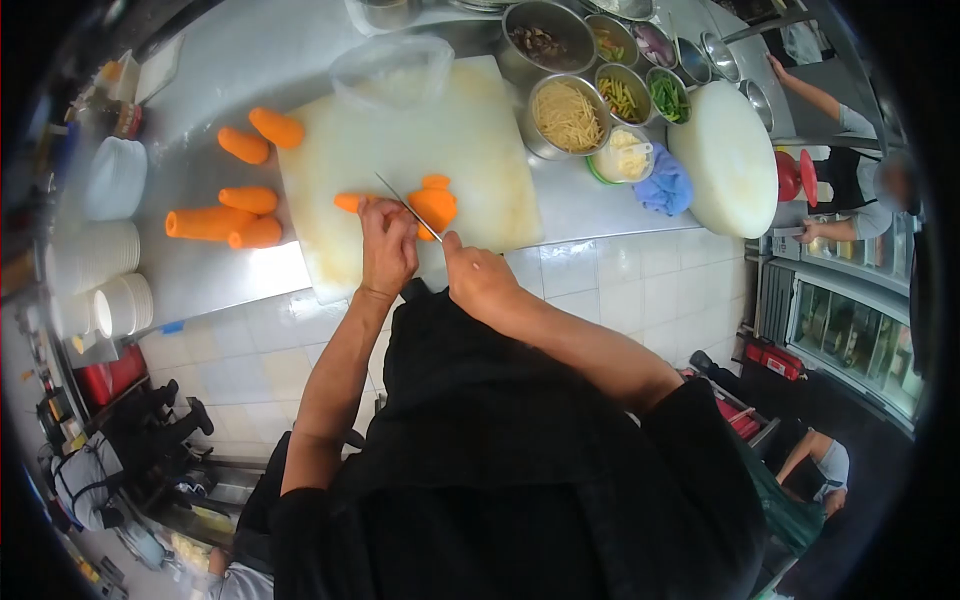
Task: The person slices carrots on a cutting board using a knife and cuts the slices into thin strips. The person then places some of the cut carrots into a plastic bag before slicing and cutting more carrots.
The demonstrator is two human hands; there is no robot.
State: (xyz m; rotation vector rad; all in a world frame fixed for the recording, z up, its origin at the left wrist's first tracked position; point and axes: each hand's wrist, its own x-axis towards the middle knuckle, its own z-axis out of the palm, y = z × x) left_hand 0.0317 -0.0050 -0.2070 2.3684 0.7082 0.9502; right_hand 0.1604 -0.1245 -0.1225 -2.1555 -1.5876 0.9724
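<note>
I have the right hand (478,278) closed around the handle of a kitchen knife (405,206), just inside the near edge of a white cutting board (487,150), with the blade slanting up and left and its tip toward the far left corner. My left hand (388,248) has its fingers curled and bunched just left of the blade, against a carrot piece (350,203) that pokes out to their left; the fingers cover much of that spot, so I cannot tell whether they pinch it or only press on it. Cut carrot chunks (437,207) lie on the board at the blade's right side. Beyond the board's left edge I see whole carrots (210,223) in two groups on the steel table; the topmost one reaches over that edge. A clear plastic container (392,72) sits along the board's far edge. Past the right edge stand steel pots, the nearest being a pot of pale shreds (566,114), with a white tub (622,156) just beside it. A bunched blue cloth (663,183) lies between that tub and a thick round chopping block (722,160), near the table's near edge.
</note>
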